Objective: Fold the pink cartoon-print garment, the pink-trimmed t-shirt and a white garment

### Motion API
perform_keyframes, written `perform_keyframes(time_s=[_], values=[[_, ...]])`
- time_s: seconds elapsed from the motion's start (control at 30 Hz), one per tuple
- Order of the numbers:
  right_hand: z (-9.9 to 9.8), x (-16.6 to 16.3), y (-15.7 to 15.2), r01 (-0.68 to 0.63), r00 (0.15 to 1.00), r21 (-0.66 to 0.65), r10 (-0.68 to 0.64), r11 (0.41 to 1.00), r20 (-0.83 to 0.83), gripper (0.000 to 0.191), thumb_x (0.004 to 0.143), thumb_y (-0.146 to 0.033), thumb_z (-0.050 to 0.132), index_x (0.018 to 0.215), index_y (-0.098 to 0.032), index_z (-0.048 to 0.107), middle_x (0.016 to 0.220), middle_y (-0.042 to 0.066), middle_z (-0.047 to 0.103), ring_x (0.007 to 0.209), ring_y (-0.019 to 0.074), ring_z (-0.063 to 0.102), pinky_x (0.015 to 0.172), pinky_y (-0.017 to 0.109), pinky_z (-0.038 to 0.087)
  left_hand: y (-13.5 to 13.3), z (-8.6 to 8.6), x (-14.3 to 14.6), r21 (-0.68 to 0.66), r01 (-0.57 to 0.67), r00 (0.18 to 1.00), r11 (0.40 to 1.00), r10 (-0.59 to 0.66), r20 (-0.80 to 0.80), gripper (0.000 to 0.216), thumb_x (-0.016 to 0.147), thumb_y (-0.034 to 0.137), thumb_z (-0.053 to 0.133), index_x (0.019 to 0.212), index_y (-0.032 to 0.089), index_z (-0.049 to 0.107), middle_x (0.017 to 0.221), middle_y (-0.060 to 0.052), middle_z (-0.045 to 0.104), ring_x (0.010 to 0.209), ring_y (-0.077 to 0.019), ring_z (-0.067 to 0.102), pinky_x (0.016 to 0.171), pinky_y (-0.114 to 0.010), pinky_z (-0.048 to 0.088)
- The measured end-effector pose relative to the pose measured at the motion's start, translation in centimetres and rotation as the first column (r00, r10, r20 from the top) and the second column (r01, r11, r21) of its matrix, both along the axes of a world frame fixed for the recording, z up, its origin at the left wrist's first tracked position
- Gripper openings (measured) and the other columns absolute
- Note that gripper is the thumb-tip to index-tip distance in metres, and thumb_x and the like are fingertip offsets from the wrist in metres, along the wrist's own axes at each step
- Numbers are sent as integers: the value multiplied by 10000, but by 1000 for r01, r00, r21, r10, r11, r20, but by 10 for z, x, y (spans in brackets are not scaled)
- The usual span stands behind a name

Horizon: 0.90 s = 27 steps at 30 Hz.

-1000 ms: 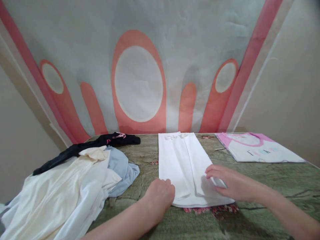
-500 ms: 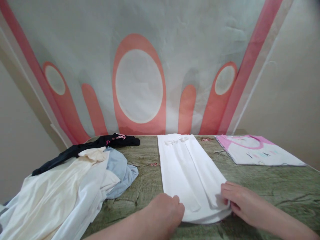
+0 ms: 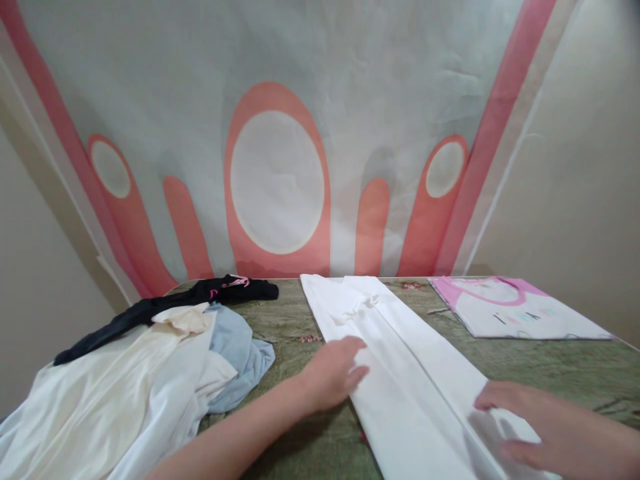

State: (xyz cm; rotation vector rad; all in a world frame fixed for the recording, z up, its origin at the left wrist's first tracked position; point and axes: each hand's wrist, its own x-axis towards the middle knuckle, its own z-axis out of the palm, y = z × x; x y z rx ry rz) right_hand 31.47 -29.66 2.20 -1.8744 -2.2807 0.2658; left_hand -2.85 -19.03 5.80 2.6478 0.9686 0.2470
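Observation:
A white garment (image 3: 395,373) lies in a long folded strip down the middle of the table, running from the far edge toward me and out of the bottom of the view. Small gathered ruffles show near its far end. Over its left edge is my left hand (image 3: 333,373), thumb and fingers apart with nothing between them. My right hand (image 3: 530,420) is at the strip's right edge, nearer to me, its thumb and fingers also spread. Whether either hand's fingertips touch the cloth is hard to tell.
On the left lies a loose heap of cream and white clothes (image 3: 120,393), with a light blue cloth (image 3: 233,353) and a black garment (image 3: 165,307) by it. A folded pink-and-white shirt (image 3: 520,313) rests at the right on the wood-patterned table (image 3: 280,427).
The garment now stretches farther toward me and leans to the right. Both hands have let go of its near corners; my left hand moved away from me, my right hand to the right.

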Motion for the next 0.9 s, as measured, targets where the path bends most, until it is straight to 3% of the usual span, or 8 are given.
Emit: perform_keyframes(time_s=[0.13,0.27,0.37,0.5,0.6,0.7,0.83,0.9], values=[[-11,-37,27,-63,998,41,64,997,-18,529,811,-441,484,1302,-250,452,1399,67,375,1272,283,339,1040,433,307,34,-22,-3,166,-153,979,974,172,-108,554,894,452,355,1306,80,358,1372,-173,355,1286,-260,287,1056,-439,204],[-30,-59,38,-138,990,54,138,989,1,585,862,-485,392,1394,-276,266,1468,32,207,1333,271,191,1072,492,222,34,-42,-5,177,-138,968,975,170,-184,734,848,632,275,1382,128,260,1454,-173,174,1338,-315,113,1044,-530,131],[-33,-72,32,-121,992,64,118,991,43,587,869,-510,358,1399,-287,237,1468,36,185,1335,282,169,1064,540,189,37,-41,-16,137,-94,962,986,126,-241,771,821,685,252,1412,195,180,1475,-145,98,1342,-329,60,1027,-572,88],[-38,-96,16,-97,991,55,92,994,96,596,863,-538,329,1391,-268,270,1449,86,201,1310,330,208,1010,597,249,54,-27,-42,51,20,957,999,-4,-291,778,804,702,277,1418,247,132,1484,-112,56,1345,-320,50,1024,-577,66],[-52,-112,3,-223,970,108,209,969,121,620,830,-558,391,1370,-261,331,1401,141,288,1249,381,319,926,613,351,65,-21,-64,-2,91,952,996,-87,-295,776,802,690,322,1419,271,109,1487,-90,37,1348,-311,30,1034,-560,51],[-60,-119,-8,-361,932,179,348,915,105,525,844,-470,438,1341,-313,379,1340,123,405,1174,365,444,848,531,453,71,-19,-85,-49,119,950,992,-128,-285,810,777,679,404,1419,280,115,1486,-80,47,1347,-316,50,1045,-543,56],[-26,-119,-1,-452,887,64,456,890,-74,454,863,-442,428,1303,-328,435,1291,59,505,1106,265,539,818,356,495,73,-18,-97,9,122,977,992,-119,-177,653,799,545,491,1361,269,303,1440,-56,273,1318,-280,218,1073,-466,124],[0,-118,19,-338,927,-1,332,941,-175,501,877,-474,372,1326,-255,415,1267,83,535,1105,247,536,872,363,465,77,-19,-92,101,26,998,995,-20,-60,502,852,424,441,1306,219,382,1362,-70,402,1271,-234,323,1068,-387,205]])
